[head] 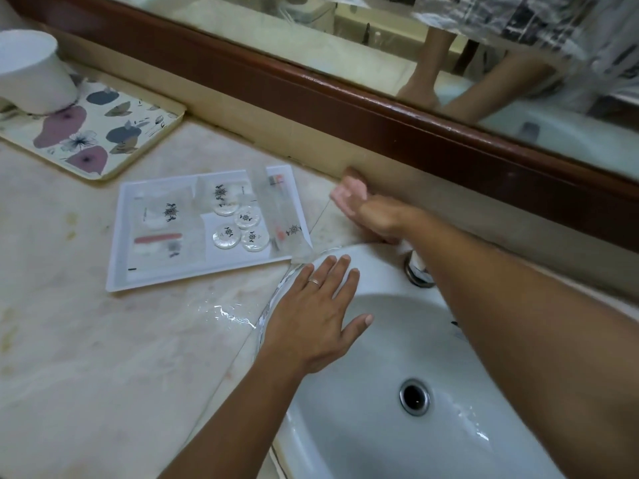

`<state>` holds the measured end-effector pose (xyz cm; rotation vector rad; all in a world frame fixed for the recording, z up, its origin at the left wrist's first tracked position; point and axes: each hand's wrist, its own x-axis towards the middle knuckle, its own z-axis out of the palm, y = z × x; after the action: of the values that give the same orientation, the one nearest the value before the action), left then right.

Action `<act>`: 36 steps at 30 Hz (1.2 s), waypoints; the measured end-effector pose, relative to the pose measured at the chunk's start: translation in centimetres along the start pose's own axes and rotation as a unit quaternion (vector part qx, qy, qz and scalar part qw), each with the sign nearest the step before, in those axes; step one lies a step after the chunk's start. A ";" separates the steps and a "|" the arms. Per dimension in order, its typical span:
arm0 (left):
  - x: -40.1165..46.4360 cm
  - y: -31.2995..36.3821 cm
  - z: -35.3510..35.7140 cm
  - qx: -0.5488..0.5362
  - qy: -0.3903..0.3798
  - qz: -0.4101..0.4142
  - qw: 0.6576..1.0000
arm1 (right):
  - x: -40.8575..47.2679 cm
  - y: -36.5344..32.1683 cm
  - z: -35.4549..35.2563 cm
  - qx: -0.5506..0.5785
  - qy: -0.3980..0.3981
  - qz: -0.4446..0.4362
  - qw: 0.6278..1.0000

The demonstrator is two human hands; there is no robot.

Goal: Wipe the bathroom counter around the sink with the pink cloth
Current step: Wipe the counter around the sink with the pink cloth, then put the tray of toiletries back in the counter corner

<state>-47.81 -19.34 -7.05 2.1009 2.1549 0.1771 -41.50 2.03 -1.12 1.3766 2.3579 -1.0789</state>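
We see the right hand (375, 216) gripping the pink cloth (349, 195) at the back edge of the bench (86, 340), against the low wall strip just behind the sink (397, 340). The left hand (314, 312) rests flat, fingers straight and spread, across the sink's left rim. A white tray (207, 267) of wrapped toiletries lies beside the sink, with a floral tray (114, 133) and a white cup (33, 74) toward the back left corner.

the blurred right hand (375, 216) hides most of the small pink cloth (349, 195); at 10 o'clock, the white round cup (31, 74) is cut by the edge.
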 end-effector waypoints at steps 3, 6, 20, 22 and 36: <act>0.0 0.0 0.1 -0.006 0.002 0.000 1.000 | -0.7 1.0 0.3 -0.024 -0.059 -0.076 0.995; 0.0 0.1 0.1 -0.002 0.005 -0.006 1.000 | -0.6 1.9 -1.2 -0.065 -0.051 -0.001 0.997; -2.6 1.0 -2.4 0.007 -0.065 -0.049 0.997 | -9.0 1.1 -2.1 -0.106 0.005 -0.105 0.989; -4.0 1.3 -3.0 0.013 -0.072 -0.068 0.995 | -10.0 1.2 -1.9 -0.121 0.016 -0.104 0.987; -12.4 -10.9 -9.6 -0.057 0.036 -0.313 0.947 | -7.3 -5.4 3.7 -0.121 0.045 -0.117 0.985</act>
<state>-59.85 -31.93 0.62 1.2770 2.6491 0.3012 -42.62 -6.94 2.55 1.1057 2.6638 -0.7609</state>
